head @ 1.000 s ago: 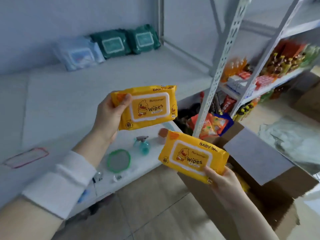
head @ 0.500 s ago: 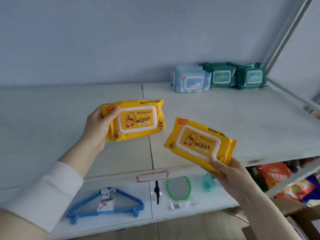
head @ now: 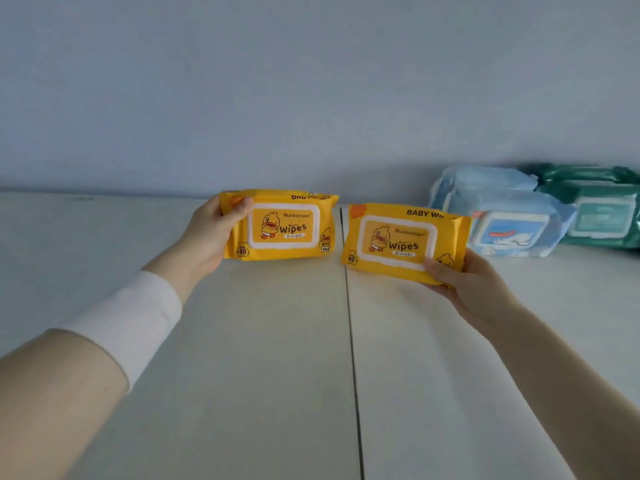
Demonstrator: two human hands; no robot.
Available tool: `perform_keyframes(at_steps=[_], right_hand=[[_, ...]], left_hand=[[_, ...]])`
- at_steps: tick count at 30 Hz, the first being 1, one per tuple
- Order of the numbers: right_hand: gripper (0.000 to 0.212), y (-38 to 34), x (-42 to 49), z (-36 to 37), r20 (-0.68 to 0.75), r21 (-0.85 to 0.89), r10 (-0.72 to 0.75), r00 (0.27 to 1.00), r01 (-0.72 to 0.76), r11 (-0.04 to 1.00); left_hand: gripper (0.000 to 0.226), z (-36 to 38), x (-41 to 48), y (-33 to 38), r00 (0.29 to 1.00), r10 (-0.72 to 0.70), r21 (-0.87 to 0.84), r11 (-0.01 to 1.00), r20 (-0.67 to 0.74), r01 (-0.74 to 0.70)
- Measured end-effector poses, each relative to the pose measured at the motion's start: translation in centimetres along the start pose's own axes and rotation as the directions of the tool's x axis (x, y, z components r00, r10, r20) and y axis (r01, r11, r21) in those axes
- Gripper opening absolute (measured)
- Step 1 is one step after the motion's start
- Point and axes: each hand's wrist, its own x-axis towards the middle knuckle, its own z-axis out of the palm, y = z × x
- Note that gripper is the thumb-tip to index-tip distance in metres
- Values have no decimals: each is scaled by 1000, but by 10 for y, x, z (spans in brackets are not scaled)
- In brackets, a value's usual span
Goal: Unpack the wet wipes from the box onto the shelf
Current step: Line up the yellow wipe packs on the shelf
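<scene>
Over the pale shelf (head: 263,358), you hold two yellow packs of wet wipes side by side, faces turned toward you. Your left hand (head: 207,237) is closed on the left yellow pack (head: 282,225) at its left end: the thumb (head: 239,209) presses the upper left corner of the front and the rest of the hand wraps behind. This pack sits nearly level, its white-framed lid label with the duck and "Wipes" fully readable. A white cuff (head: 128,320) covers that wrist.

Your right hand (head: 467,282) grips the right yellow pack (head: 401,240) from below at its lower right corner, thumb laid across the front edge, fingers underneath. This pack tilts a little, its right end lower, and sits slightly lower than the other one. The two packs are close together but not touching; a narrow gap shows between them, right over the dark seam (head: 351,341) that runs front to back between two shelf boards. Whether either pack rests on the board or hangs just above it, you cannot tell from this angle.

Behind and to the right, against the back of the shelf, lie light blue wipes packs (head: 502,209), stacked, just beside the right yellow pack's far end. Dark green packs (head: 602,206) sit next to them at the frame's right edge. A plain grey-blue wall (head: 311,91) rises behind the shelf.
</scene>
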Motion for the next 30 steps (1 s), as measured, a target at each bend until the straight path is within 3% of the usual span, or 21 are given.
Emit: perform_keyframes(at_steps=[3,6,8,13,17,19,23,26,30], right_hand=[[91,2,42,6,-59,-123,-29,998,21,992],[45,3,72,13,-195,-395,-98,976,13,919],[32,2,88,14,-275,-522,-152,949,-15,853],[47,0,111,25,-322,-664,-218,921,-56,746],[57,-5,120,35,-417,-609,-196,888,-113,785],[57,-5,121,39,-442,-600,-183,878,-138,788],[56,-3,118,39,-431,-611,-176,885,-143,778],[52,1,115,37,-419,-625,-174,891,-144,768],[49,3,117,37,-450,-606,-179,875,-152,781]], left_hand=[[4,7,34,-5,999,-7,2,1000,36,7],[4,9,64,-8,1000,23,-9,1000,15,-23],[5,10,79,-8,999,39,19,999,-12,-38],[4,19,103,-6,988,152,182,973,-20,-146],[37,18,112,-9,977,213,312,931,-34,-192],[43,15,114,-11,979,192,325,932,-67,-161],[33,11,112,-14,992,124,272,956,-31,-111],[24,11,111,-12,990,142,286,949,-6,-134],[28,13,117,-8,980,198,315,932,-28,-179]])
